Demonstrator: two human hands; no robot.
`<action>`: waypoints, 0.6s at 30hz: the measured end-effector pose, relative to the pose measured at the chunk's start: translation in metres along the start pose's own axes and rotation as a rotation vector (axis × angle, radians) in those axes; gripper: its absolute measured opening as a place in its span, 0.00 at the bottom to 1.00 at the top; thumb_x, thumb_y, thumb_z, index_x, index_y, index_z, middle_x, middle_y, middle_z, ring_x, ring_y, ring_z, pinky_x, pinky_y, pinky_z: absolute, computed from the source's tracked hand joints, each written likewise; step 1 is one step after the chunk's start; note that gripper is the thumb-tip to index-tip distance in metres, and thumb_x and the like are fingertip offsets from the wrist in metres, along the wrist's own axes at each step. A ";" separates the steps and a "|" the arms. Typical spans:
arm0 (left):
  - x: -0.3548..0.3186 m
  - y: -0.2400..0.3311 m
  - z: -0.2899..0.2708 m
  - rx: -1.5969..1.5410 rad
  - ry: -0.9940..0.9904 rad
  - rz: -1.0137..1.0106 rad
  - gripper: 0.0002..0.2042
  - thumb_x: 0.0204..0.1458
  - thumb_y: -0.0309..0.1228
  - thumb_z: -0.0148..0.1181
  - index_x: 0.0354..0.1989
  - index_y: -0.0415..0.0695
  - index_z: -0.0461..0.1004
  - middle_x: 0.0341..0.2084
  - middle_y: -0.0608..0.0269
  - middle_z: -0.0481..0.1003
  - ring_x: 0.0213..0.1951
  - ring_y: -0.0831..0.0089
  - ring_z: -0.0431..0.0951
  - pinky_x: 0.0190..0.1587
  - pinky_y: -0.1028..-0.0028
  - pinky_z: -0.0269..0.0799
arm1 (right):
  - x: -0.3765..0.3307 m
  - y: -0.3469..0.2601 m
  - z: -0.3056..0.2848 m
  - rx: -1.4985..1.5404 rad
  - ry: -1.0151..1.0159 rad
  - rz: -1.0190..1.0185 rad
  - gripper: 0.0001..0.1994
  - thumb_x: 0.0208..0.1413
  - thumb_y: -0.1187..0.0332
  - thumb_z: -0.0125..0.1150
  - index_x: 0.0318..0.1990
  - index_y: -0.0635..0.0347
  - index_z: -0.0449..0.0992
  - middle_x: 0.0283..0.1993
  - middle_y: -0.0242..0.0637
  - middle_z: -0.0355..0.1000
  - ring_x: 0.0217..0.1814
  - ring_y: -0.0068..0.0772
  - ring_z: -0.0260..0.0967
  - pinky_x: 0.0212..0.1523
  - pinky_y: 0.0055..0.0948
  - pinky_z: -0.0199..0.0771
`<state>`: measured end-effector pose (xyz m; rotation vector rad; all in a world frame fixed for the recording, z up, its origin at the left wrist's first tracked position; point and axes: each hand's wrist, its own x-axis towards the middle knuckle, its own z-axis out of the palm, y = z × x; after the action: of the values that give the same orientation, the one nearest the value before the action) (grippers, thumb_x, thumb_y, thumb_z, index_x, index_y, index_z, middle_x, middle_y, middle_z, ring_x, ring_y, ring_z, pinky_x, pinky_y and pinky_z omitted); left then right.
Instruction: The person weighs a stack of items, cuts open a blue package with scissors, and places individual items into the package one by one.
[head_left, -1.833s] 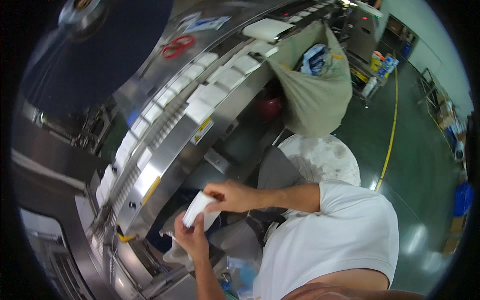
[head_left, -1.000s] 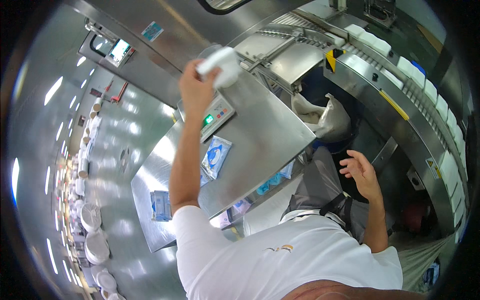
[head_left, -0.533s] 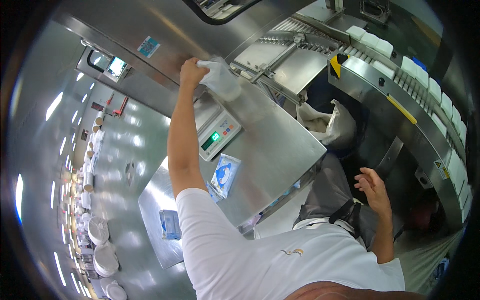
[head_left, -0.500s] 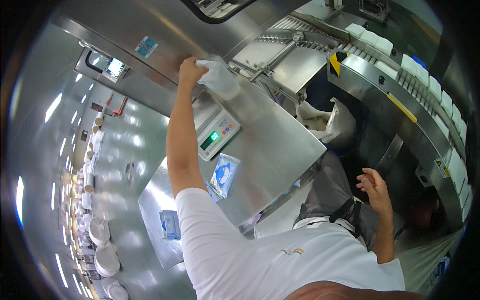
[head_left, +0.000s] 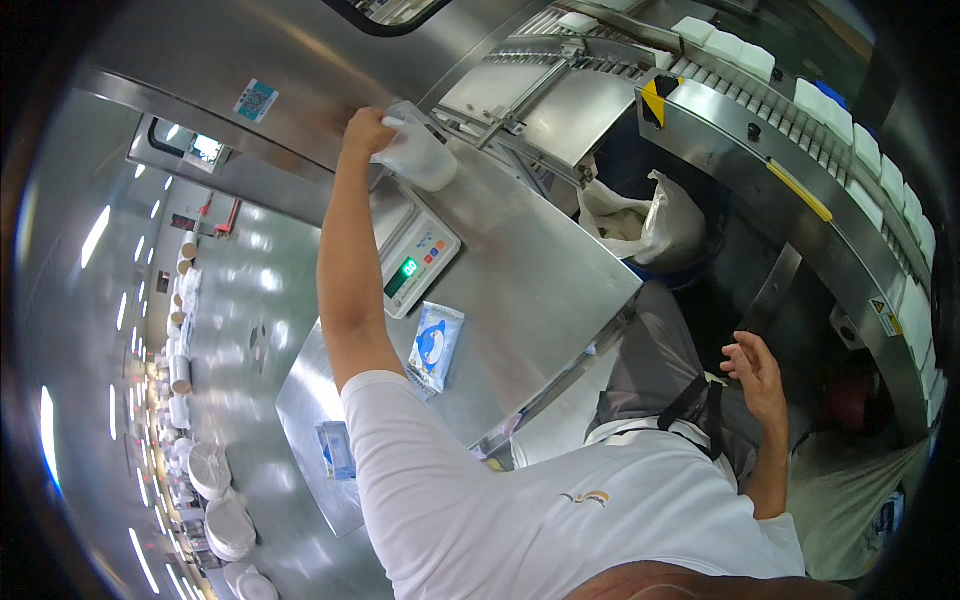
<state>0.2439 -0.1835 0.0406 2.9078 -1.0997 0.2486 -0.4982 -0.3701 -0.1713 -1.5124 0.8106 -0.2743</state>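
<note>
The left hand [head_left: 368, 132] reaches up and away from the body, its fingers wrapped around the upper end of a white packet [head_left: 418, 155], which it holds tilted just above the far end of a small digital scale [head_left: 415, 258]; whether the packet touches the scale's platform cannot be told from this view. The scale sits on a stainless steel table [head_left: 540, 290], its green display facing the person, and its white front panel carries a row of small buttons. Just beside the scale, nearer the body, lies a flat blue and white pouch [head_left: 436, 346] with a cartoon figure on it, and further along the same surface, close to the white sleeve, lies a second smaller blue and white pouch [head_left: 338, 450]. The right hand [head_left: 756, 370] hangs low at the person's side, well apart from the table, with the fingers loosely spread and nothing in them. Behind the table a curved conveyor [head_left: 800, 130] carries a line of white packs [head_left: 830, 110] along its outer edge, marked by a yellow and black striped tab at its inner corner. Below the conveyor, a white bag [head_left: 640, 215] lines a dark bin, its mouth gaping. To the left, the shiny metal wall reflects stacks of white rolls [head_left: 215, 480] and strips of ceiling light.
</note>
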 end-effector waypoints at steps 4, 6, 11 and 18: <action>-0.013 0.015 -0.015 -0.025 0.003 -0.036 0.21 0.36 0.42 0.76 0.38 0.42 0.86 0.36 0.46 0.84 0.41 0.50 0.85 0.45 0.57 0.79 | -0.001 -0.004 -0.002 -0.022 0.025 -0.007 0.26 0.71 0.53 0.58 0.66 0.63 0.69 0.54 0.44 0.78 0.50 0.32 0.80 0.51 0.30 0.79; -0.033 0.010 -0.032 -0.146 0.210 -0.061 0.25 0.38 0.41 0.77 0.43 0.37 0.84 0.36 0.48 0.84 0.39 0.55 0.86 0.44 0.58 0.79 | -0.002 -0.004 -0.007 -0.038 0.048 -0.006 0.26 0.71 0.53 0.58 0.66 0.63 0.69 0.54 0.43 0.78 0.50 0.31 0.80 0.51 0.29 0.79; -0.127 0.001 -0.082 -0.791 0.294 -0.273 0.18 0.53 0.33 0.74 0.46 0.33 0.80 0.38 0.56 0.82 0.38 0.68 0.84 0.39 0.68 0.81 | 0.000 0.013 -0.018 -0.019 0.103 0.014 0.25 0.72 0.54 0.56 0.66 0.62 0.70 0.54 0.42 0.79 0.50 0.30 0.80 0.50 0.28 0.79; -0.211 -0.089 0.000 -1.354 -0.063 -0.639 0.17 0.60 0.34 0.70 0.49 0.33 0.76 0.43 0.56 0.80 0.42 0.66 0.84 0.45 0.69 0.84 | 0.012 0.024 -0.017 -0.013 0.028 0.010 0.23 0.72 0.57 0.56 0.66 0.62 0.70 0.55 0.41 0.78 0.50 0.30 0.80 0.50 0.27 0.79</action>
<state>0.1468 0.0212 0.0105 1.8121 -0.0849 -0.4387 -0.5076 -0.3886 -0.1949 -1.5196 0.8431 -0.2840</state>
